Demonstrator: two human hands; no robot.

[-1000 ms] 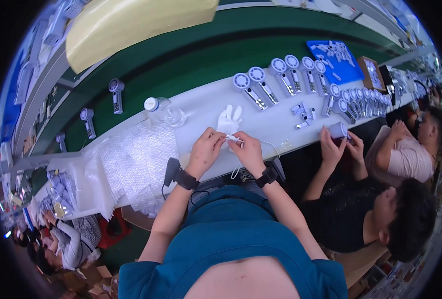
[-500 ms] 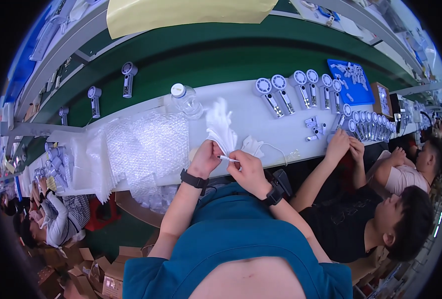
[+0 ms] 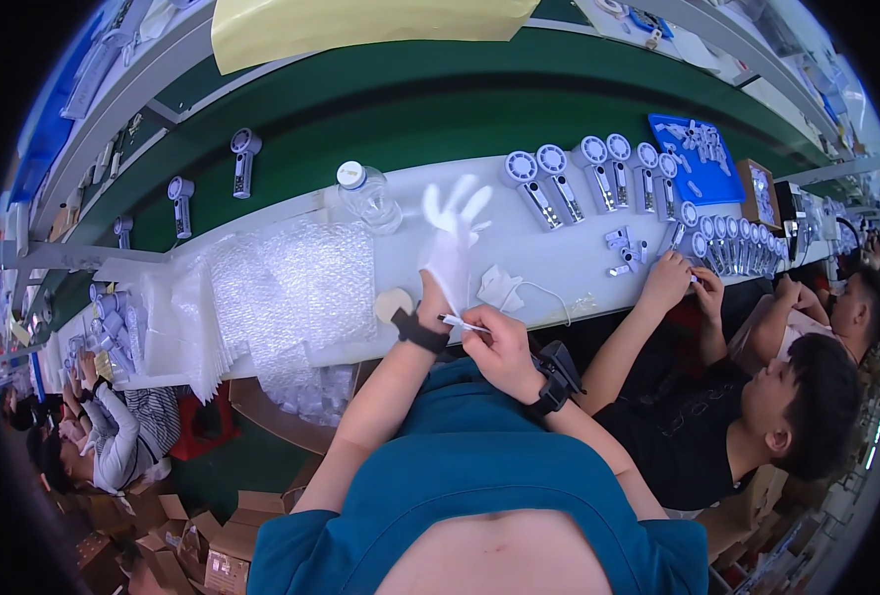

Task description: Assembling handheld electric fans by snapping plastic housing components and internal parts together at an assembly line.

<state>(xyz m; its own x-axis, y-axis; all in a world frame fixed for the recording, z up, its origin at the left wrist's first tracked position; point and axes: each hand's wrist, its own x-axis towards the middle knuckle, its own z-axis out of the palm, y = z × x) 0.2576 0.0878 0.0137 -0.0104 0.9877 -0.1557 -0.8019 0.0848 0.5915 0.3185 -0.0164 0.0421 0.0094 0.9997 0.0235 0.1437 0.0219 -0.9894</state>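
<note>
A white glove covers most of my left hand, whose fingers point away from me and are spread apart over the white table. Bare skin shows below it at the thumb side and wrist. At the left wrist, my right hand is closed on the glove's cuff, pinching its edge between thumb and fingers. Just right of the gloved hand lies a crumpled white item with a thin cord; I cannot make out its kind. A clear plastic bottle with a white cap stands beyond my left hand.
Bubble wrap bags cover the table at left. Several handheld fans lie to the right, near a blue tray of small parts. A co-worker in black works close on my right. Cardboard boxes stand at lower left.
My left hand has slid into the glove and its fingers have spread, where the glove was bunched before. The right hand has shifted slightly right and down, still pinching the cuff.
</note>
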